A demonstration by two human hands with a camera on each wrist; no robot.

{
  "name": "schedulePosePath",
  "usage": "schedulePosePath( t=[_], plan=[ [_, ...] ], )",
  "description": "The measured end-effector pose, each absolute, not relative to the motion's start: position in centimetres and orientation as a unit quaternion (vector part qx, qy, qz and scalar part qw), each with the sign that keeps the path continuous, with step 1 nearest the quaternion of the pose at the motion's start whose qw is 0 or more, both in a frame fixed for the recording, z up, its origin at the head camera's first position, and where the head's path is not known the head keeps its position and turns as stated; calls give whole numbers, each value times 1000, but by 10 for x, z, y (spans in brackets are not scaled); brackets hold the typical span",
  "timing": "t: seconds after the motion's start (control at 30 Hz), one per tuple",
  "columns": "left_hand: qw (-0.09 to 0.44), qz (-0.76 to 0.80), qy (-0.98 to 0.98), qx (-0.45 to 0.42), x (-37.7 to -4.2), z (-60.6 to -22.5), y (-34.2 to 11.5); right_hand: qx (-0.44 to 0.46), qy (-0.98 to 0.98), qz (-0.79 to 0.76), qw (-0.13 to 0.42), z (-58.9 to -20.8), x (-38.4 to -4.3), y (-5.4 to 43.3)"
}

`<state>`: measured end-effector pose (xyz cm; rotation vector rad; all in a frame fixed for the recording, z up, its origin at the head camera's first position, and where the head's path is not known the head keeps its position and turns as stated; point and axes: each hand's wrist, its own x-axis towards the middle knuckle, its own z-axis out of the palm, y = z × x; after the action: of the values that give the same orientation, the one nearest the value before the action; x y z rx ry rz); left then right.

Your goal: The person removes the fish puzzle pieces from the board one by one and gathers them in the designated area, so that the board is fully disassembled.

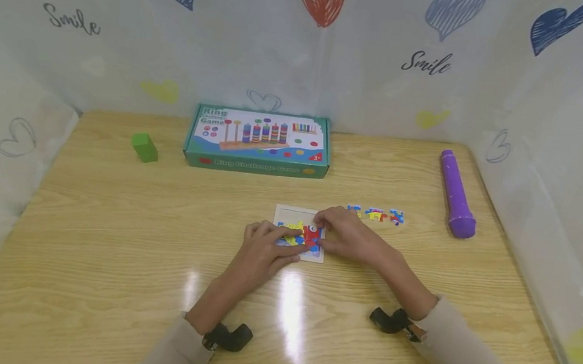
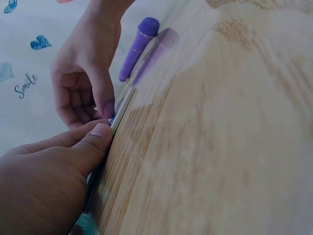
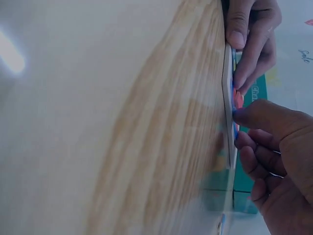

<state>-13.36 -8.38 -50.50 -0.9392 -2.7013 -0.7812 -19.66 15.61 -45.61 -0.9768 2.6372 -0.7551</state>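
A small wooden jigsaw tray (image 1: 294, 213) lies flat on the table, its lower part filled with yellow, blue and red pieces. From the left, my left hand (image 1: 258, 250) reaches over it, fingers stretched out and pressing on the laid pieces. My right hand (image 1: 349, 236) is at the tray's right side, its thumb and fingertip pinching a red and blue puzzle piece (image 1: 312, 235) at the edge. In the right wrist view, the right thumb (image 3: 249, 117) bears on a blue edge just above the tray. Most of that piece is hidden by fingers.
Several loose puzzle pieces (image 1: 375, 214) lie in a row behind the right hand. A green Ring Challenge Game box (image 1: 258, 144) stands at the back, with a green block (image 1: 145, 148) to its left. A purple toy microphone (image 1: 456, 194) lies at the right edge.
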Motion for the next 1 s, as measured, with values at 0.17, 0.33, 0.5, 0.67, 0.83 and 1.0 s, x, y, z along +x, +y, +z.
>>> schedulePosePath(
  t=[0.17,0.33,0.5,0.67,0.83,1.0],
  plan=[
    [98,-270,-903,-321,-135,-507,-84,-339,905,-243,85,-459,-196,155],
    [105,-262,-902,-325,-135,-508,-84,-316,899,-289,93,-461,-196,155],
    [108,-258,-904,-324,-135,-508,-85,-308,892,-311,112,-460,-197,155],
    [109,-264,-902,-323,-135,-508,-85,-282,882,-348,145,-457,-200,154],
    [107,-267,-901,-323,-135,-507,-86,-240,869,-397,170,-455,-207,153],
    [103,-264,-903,-322,-134,-507,-86,-222,884,-386,145,-455,-209,151]
  ],
)
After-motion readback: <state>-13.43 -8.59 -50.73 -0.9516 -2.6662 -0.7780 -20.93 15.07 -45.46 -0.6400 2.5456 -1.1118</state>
